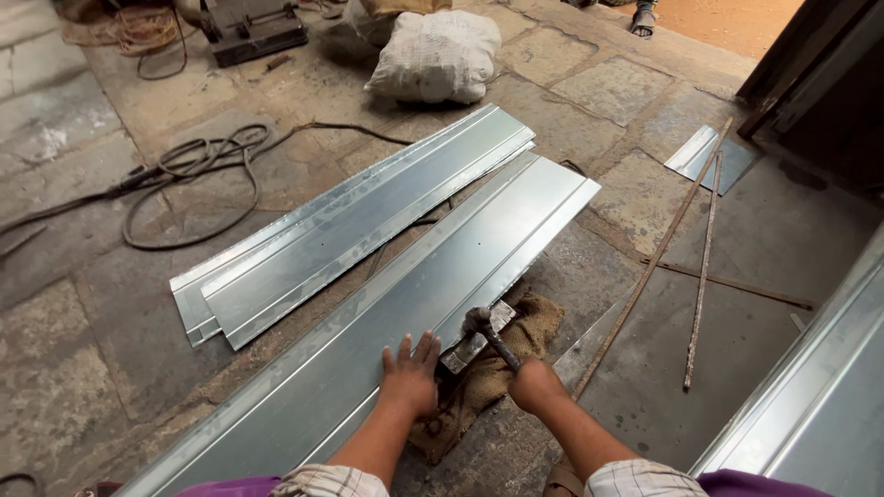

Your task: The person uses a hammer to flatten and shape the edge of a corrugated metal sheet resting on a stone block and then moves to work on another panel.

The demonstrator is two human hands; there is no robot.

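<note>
A long ribbed sheet-metal panel (433,294) lies on the stone floor, running away from me. My left hand (411,375) rests flat on its near part, fingers spread. My right hand (534,385) is closed around the handle of a hammer (486,331). The hammer's head sits on a small flat steel block (477,339) at the panel's right edge. A piece of brown burlap (497,368) lies under the block and my right hand.
A stack of similar panels (350,221) lies to the left. Cables (184,175) coil at the far left, a white sack (433,55) sits at the back. Thin rusty rods (704,258) and a small metal sheet (709,156) lie at right, another panel (820,396) at the right edge.
</note>
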